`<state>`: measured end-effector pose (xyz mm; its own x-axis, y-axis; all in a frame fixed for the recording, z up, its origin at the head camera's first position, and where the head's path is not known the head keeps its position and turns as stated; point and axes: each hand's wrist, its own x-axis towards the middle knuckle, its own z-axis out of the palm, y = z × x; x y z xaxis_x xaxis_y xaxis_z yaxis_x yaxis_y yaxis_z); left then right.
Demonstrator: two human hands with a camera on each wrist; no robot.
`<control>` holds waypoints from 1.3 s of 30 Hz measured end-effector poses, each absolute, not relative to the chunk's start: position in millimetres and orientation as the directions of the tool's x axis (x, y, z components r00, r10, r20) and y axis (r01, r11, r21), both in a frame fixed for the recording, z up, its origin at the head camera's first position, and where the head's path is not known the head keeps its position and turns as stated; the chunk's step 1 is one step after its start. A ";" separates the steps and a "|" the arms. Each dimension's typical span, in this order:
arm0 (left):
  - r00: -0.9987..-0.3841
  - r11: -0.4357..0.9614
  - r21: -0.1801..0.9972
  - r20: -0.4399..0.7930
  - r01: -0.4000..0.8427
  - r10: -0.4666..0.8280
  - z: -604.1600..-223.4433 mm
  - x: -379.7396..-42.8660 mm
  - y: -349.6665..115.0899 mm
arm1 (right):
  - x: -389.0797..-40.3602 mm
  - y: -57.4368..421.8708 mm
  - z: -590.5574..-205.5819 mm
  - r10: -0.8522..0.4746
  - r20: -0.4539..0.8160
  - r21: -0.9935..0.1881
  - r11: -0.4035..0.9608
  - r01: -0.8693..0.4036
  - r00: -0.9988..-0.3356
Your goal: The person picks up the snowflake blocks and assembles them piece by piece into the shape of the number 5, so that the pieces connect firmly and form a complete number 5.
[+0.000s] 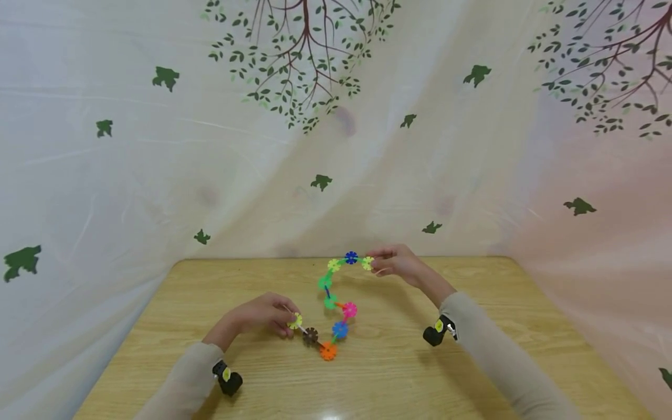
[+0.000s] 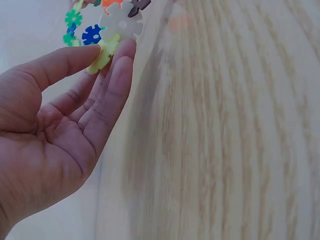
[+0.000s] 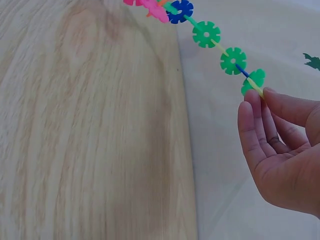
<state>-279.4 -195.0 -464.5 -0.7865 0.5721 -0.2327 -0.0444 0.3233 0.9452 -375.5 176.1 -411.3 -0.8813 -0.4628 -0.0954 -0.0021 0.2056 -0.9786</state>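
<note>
A chain of slotted plastic snowflake discs, joined edge to edge, winds in an S shape between the two hands. My left hand [image 1: 265, 314] pinches a yellow disc [image 2: 105, 54] at the near left end, thumb on one side and fingers on the other. Next to it come a white disc [image 2: 121, 22] and a brown disc [image 1: 311, 336], then an orange disc [image 1: 328, 351]. At the far end my right hand [image 1: 399, 264] pinches another yellow disc [image 3: 256, 87], seen edge-on beside a green disc [image 3: 233, 61]. Blue, pink and green discs form the middle.
Under the hands lies a wood-grain table [image 1: 388, 373]. Behind it hangs a pale cloth [image 1: 252, 192] printed with branches and green leaf shapes. A small black camera is strapped to each sleeve [image 1: 488, 338].
</note>
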 end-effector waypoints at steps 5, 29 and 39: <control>-0.819 0.309 0.949 -0.223 -0.058 0.529 -465.6 -284.4 -199.6 | -371.5 187.3 -415.2 -0.465 -0.107 -0.972 0.235 -0.006 -0.879; -0.922 0.064 0.987 -0.163 -0.150 0.351 -476.2 -322.7 -190.2 | -348.6 217.6 -443.9 -0.451 -0.201 -0.921 0.390 0.010 -0.869; -0.930 0.025 0.985 -0.168 -0.170 0.327 -475.9 -338.6 -186.9 | -337.7 220.7 -456.5 -0.484 -0.219 -0.910 0.414 -0.001 -0.847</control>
